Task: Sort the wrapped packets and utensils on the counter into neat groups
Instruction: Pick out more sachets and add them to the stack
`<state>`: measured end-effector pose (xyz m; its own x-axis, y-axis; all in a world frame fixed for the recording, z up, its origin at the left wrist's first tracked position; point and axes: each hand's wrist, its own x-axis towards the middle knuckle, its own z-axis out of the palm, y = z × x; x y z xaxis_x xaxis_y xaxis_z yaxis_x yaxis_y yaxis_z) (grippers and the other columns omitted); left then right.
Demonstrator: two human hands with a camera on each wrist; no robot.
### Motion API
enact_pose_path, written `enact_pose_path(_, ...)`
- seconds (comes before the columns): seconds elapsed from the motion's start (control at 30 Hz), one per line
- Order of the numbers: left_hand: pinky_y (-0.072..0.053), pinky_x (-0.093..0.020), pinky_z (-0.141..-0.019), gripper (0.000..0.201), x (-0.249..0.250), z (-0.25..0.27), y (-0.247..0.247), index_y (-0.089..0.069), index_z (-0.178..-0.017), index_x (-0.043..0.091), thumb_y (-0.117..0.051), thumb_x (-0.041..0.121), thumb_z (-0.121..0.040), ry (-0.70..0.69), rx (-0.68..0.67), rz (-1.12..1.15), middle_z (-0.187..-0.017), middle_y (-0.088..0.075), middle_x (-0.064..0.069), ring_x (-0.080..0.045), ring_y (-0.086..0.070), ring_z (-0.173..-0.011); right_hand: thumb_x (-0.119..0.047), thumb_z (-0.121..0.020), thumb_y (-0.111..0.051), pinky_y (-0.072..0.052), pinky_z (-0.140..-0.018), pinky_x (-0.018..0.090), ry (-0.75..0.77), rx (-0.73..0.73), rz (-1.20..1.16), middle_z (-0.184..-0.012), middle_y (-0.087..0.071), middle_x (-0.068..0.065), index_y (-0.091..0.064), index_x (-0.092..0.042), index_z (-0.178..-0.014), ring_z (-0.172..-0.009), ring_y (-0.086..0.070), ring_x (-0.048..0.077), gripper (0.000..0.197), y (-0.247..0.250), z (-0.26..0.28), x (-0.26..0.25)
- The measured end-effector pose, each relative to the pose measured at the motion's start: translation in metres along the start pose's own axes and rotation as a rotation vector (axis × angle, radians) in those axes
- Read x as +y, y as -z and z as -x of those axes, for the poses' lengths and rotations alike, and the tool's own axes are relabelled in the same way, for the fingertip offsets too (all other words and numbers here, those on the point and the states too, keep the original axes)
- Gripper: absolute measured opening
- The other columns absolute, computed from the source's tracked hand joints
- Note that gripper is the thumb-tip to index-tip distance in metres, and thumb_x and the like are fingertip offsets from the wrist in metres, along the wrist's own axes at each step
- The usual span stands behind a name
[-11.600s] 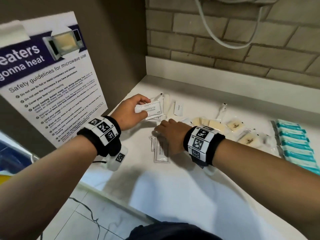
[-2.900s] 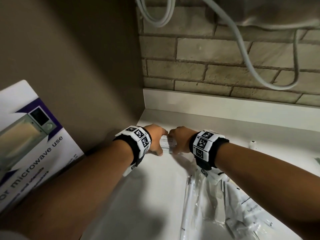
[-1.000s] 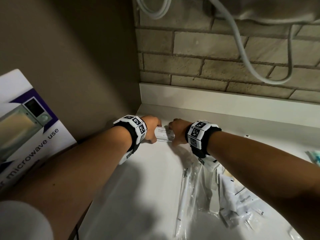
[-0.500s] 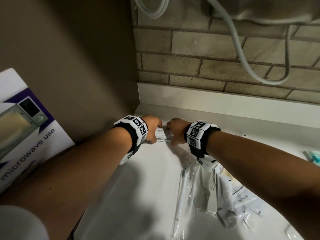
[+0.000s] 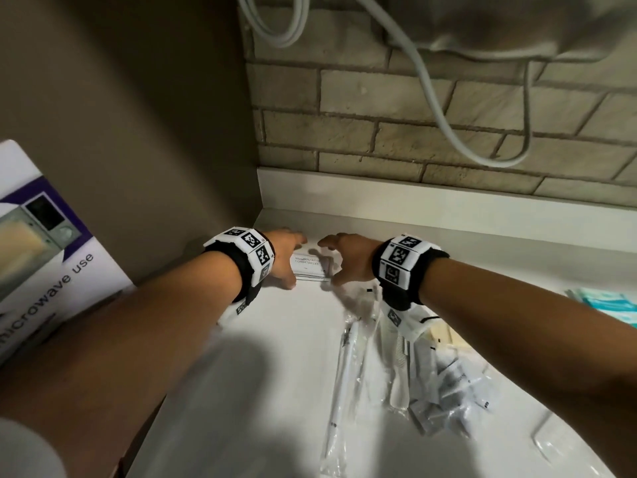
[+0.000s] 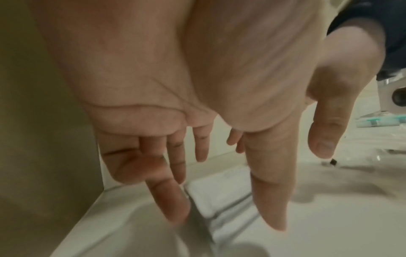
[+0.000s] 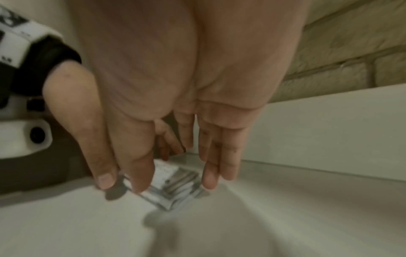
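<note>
A small stack of white shampoo sachets lies flat in the back left corner of the white counter. My left hand is at its left end and my right hand at its right end. In the left wrist view the fingers are straight and hang just beside the stack. The right wrist view shows straight fingers spread over the stack, holding nothing. Neither hand grips a sachet.
A wrapped toothbrush, a wrapped comb and a loose pile of small packets lie under my right forearm. Teal packets sit at the right edge. A microwave poster leans on the left wall. A grey cable hangs over the brick wall.
Both hands had been pressing the ends of the sachet stack in the corner. Now the fingers have loosened and drawn slightly apart, and the stack lies on its own.
</note>
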<state>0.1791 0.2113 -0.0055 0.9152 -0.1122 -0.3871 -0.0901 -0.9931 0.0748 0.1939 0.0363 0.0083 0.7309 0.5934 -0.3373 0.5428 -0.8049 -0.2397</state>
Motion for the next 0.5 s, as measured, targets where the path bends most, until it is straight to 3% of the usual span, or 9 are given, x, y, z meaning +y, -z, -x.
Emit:
enact_pose_path(0.1, -0.05, -0.038, -0.093, 0.089, 0.014, 0.013, 0.016, -0.04, -0.139, 0.017, -0.082, 0.036, -0.064, 0.023, 0.092, -0.051, -0.132, -0.046, -0.011, -0.032, -0.053, -0.115, -0.028, -0.084, -0.071, -0.038, -0.087, 0.022, 0.006, 0.068, -0.044, -0.142, -0.047, 0.004, -0.038, -0.019, -0.146, -0.117, -0.057, 0.021, 0.07, 0.017, 0.04, 0.019)
enact_pose_path(0.23, -0.046, -0.031, -0.087, 0.071, 0.071, 0.038, 0.033, -0.04, -0.14, 0.014, -0.07, 0.041, -0.083, -0.131, 0.183, 0.002, -0.13, -0.054, -0.012, -0.03, -0.057, -0.112, -0.029, -0.088, -0.066, -0.038, -0.082, 0.019, -0.03, 0.113, -0.018, -0.135, -0.055, -0.002, -0.05, -0.019, -0.135, -0.106, -0.061, 0.016, 0.051, 0.028, 0.11, 0.053)
enact_pose_path(0.3, -0.039, -0.025, -0.074, 0.06, 0.107, 0.048, 0.029, -0.046, -0.136, 0.017, -0.067, 0.043, -0.086, -0.242, 0.139, 0.039, -0.117, -0.063, -0.006, -0.023, -0.058, -0.096, -0.03, -0.086, -0.068, -0.04, -0.079, 0.02, -0.054, 0.083, -0.01, -0.127, -0.058, -0.005, -0.055, -0.02, -0.128, -0.099, -0.062, 0.014, 0.045, 0.021, 0.144, 0.063)
enact_pose_path(0.37, -0.035, -0.026, -0.07, 0.055, 0.145, 0.059, 0.017, -0.05, -0.131, 0.021, -0.066, 0.046, -0.086, -0.352, 0.058, 0.058, -0.106, -0.066, -0.001, -0.016, -0.052, -0.083, -0.029, -0.085, -0.069, -0.04, -0.076, 0.02, -0.072, 0.003, 0.005, -0.122, -0.06, -0.008, -0.057, -0.022, -0.124, -0.093, -0.059, 0.011, 0.041, 0.005, 0.174, 0.07)
enact_pose_path(0.43, -0.041, -0.028, -0.075, 0.056, 0.174, 0.066, -0.001, -0.051, -0.129, 0.024, -0.067, 0.051, -0.083, -0.405, -0.013, 0.064, -0.111, -0.064, 0.002, -0.014, -0.052, -0.087, -0.027, -0.084, -0.069, -0.039, -0.077, 0.02, -0.087, -0.083, 0.016, -0.121, -0.061, -0.007, -0.058, -0.024, -0.123, -0.094, -0.056, 0.009, 0.041, -0.014, 0.198, 0.074)
enact_pose_path(0.5, -0.048, -0.033, -0.084, 0.06, 0.194, 0.071, -0.022, -0.051, -0.129, 0.028, -0.067, 0.056, -0.078, -0.394, -0.05, 0.067, -0.121, -0.061, 0.005, -0.016, -0.056, -0.098, -0.023, -0.084, -0.068, -0.041, -0.086, 0.021, -0.099, -0.115, 0.024, -0.126, -0.06, -0.005, -0.056, -0.026, -0.128, -0.105, -0.057, 0.012, 0.046, -0.032, 0.214, 0.076)
